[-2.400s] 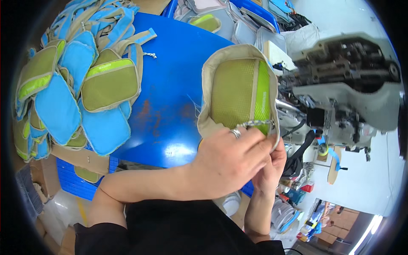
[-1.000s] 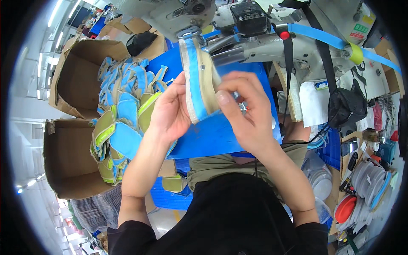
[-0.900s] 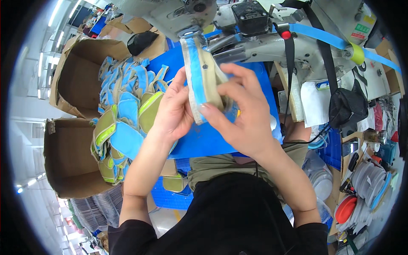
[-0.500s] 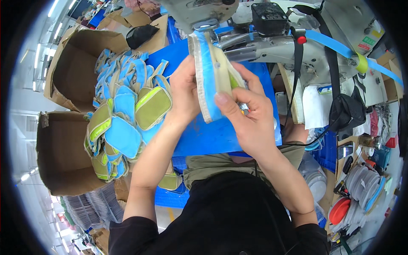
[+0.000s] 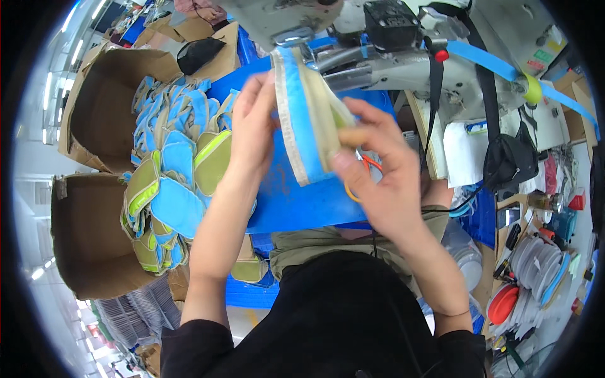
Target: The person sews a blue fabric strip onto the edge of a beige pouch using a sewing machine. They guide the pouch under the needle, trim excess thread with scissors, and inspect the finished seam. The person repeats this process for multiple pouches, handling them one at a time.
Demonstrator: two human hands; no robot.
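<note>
A curved fabric piece (image 5: 304, 120), with a blue band, pale green panel and grey binding along its edge, stands on edge under the head of a sewing machine (image 5: 353, 75). My left hand (image 5: 253, 129) is closed on its left side, with the fingertips partly hidden behind the fabric. At the right edge my right hand (image 5: 386, 167) has its thumb and curled fingers on the piece, slightly blurred by motion. Orange-handled scissors (image 5: 372, 164) show behind the right hand; whether they touch it I cannot tell.
A blue work surface (image 5: 302, 211) lies below my hands. Blue and green fabric pieces (image 5: 176, 205) are heaped at left, beside two open cardboard boxes (image 5: 88, 233). Blue binding tape (image 5: 485, 61) runs in from the right. A black pouch (image 5: 512, 165) hangs there.
My right hand has shifted slightly right and down, its fingers loosening a little on the fabric. More of the orange scissors shows. The view has shifted slightly.
</note>
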